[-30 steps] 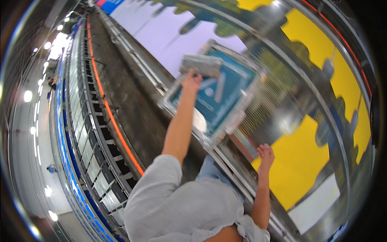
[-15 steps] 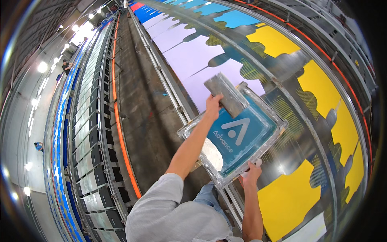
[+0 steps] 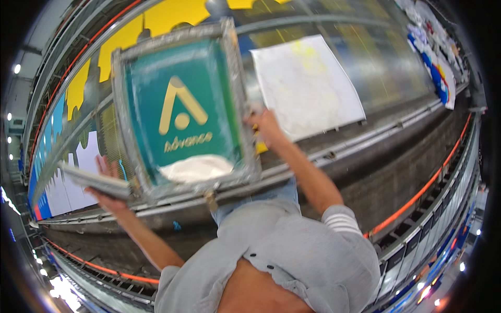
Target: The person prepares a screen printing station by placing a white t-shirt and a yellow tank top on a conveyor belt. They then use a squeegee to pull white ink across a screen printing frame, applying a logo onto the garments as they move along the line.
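A screen-printing frame (image 3: 240, 112) with a teal mesh (image 3: 146, 104) is tilted above the long table. Its stencil shows a pale pointed emblem with lettering below, and white ink (image 3: 198, 169) lies along the near end of the mesh. My right hand (image 3: 267, 128) is closed on the frame's right side; blur hides the exact grip. To the left of the frame, my left hand (image 3: 108, 195) holds a grey squeegee (image 3: 94, 180), thumb on one side and fingers on the other. The squeegee is apart from the mesh.
Yellow printed pieces (image 3: 162, 18) and lilac pieces (image 3: 88, 151) lie on the table beyond and left. A white sheet with yellow stains (image 3: 308, 88) lies right of the frame. Coloured cloths (image 3: 433, 62) are heaped at far right. A metal rail (image 3: 334, 154) edges the table near me.
My view has swung round to the right. The squeegee has come off the mesh to the frame's left, and the frame now tilts up beside my right hand.
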`<state>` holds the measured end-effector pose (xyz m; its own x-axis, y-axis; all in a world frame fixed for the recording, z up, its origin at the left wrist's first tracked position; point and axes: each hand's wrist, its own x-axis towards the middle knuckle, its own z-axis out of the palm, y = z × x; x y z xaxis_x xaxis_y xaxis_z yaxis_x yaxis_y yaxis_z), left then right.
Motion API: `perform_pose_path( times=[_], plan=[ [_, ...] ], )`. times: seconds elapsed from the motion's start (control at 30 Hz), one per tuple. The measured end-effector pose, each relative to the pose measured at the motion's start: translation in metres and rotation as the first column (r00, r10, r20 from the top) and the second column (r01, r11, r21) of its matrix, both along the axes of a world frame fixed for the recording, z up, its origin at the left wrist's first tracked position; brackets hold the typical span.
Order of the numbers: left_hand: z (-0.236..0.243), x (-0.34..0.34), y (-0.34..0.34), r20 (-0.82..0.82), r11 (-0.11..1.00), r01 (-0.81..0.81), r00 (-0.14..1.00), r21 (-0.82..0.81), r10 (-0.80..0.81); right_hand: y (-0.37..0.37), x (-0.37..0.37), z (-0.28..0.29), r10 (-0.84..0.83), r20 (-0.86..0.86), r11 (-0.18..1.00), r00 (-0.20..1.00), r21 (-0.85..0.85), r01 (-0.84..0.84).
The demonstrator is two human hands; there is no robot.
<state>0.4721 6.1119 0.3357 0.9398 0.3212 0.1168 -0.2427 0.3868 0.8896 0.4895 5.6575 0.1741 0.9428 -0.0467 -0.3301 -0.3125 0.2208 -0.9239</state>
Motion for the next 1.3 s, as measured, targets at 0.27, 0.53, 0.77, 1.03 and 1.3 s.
perform_pose_path(
  times=[0.27,0.53,0.77,1.03,1.3],
  plan=[
    [-0.115,0.011,-0.215,-0.313,0.826,0.178,0.866,-0.534,-0.389,-0.256,0.008,0.052,-0.095,-0.05,0.985,0.994,-0.147,0.087],
    [-0.19,0.007,-0.395,-0.406,0.7,0.229,0.677,-0.677,-0.614,-0.401,0.052,0.001,-0.238,-0.062,0.767,0.969,-0.625,0.148],
    [-0.223,-0.02,-0.434,-0.469,0.714,0.064,0.713,-0.697,-0.522,-0.422,0.028,-0.043,-0.237,-0.118,0.776,0.964,-0.62,0.115],
    [-0.206,-0.044,-0.381,-0.426,0.801,-0.056,0.867,-0.596,-0.256,-0.396,0.017,-0.093,-0.19,0.051,0.732,0.98,-0.658,0.176],
    [-0.16,-0.115,-0.401,-0.389,0.829,-0.183,0.92,-0.528,-0.045,-0.375,0.021,-0.094,-0.18,0.018,0.332,0.984,-0.94,0.078]
  ],
)
